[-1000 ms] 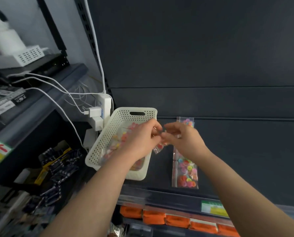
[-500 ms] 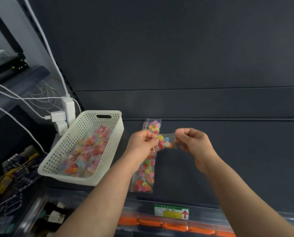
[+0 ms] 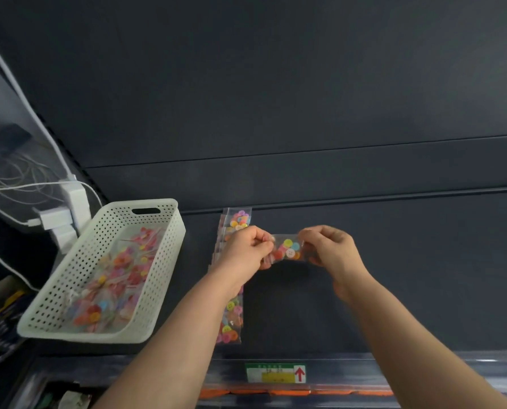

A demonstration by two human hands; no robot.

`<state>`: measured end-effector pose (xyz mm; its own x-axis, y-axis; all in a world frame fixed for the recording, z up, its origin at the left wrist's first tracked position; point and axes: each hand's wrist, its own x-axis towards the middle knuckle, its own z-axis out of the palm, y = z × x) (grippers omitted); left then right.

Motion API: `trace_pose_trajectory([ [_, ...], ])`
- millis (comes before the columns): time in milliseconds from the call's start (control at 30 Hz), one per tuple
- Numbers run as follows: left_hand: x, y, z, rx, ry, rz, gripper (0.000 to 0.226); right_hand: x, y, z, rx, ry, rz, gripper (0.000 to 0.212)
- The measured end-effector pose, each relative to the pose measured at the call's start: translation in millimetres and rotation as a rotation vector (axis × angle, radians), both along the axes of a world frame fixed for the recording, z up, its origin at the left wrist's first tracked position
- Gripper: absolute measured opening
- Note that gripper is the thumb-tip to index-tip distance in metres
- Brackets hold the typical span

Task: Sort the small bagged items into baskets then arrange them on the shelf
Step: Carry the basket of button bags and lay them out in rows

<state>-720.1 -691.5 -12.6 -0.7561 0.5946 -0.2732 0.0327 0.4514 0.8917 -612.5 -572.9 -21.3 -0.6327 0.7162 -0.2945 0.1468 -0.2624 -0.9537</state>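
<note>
Just above the dark grey shelf board (image 3: 379, 305), both hands hold one small clear plastic bag of coloured buttons (image 3: 287, 251) by its ends. It is stretched crosswise between them and lifted clear of the board, where its shadow falls. The left hand (image 3: 246, 252) pinches the bag's left end between curled fingers and thumb. The right hand (image 3: 333, 249) pinches the right end the same way, its knuckles toward the camera. Behind and beneath the left hand, a line of similar clear button bags (image 3: 233, 323) lies flat on the shelf. It runs from the back panel toward the front edge, with the left wrist covering its middle. To the left stands a white perforated plastic basket (image 3: 69, 278) with a slot handle in its far wall, set at a slant on the shelf's left end, apart from the line of bags. Inside it lies a loose heap of clear bags with red, orange and yellow buttons (image 3: 119, 276). Beyond the basket's far left corner sit white plug adapters (image 3: 69, 208), with white cables (image 3: 25, 98) leading off. On the clear strip along the shelf's front edge is a green and yellow price label with a red arrow (image 3: 276, 374), and flat orange packs (image 3: 276, 392) show just under it.
</note>
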Motion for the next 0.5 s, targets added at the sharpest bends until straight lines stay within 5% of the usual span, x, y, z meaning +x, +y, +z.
trace_pose_trajectory([
  [133,-0.2,-2.5,-5.2,0.022,-0.079,0.022,0.009,1.9,6.4,0.1,-0.081,0.045,-0.067,0.011],
  [333,6.4,-3.8,-7.0,0.063,-0.163,-0.019,0.01,8.6,3.5,-10.8,-0.075,-0.088,0.183,0.025],
  [500,9.6,-7.5,-6.4,0.046,-0.193,-0.038,0.008,10.0,-6.3,-9.4,-0.127,-0.044,0.111,0.021],
])
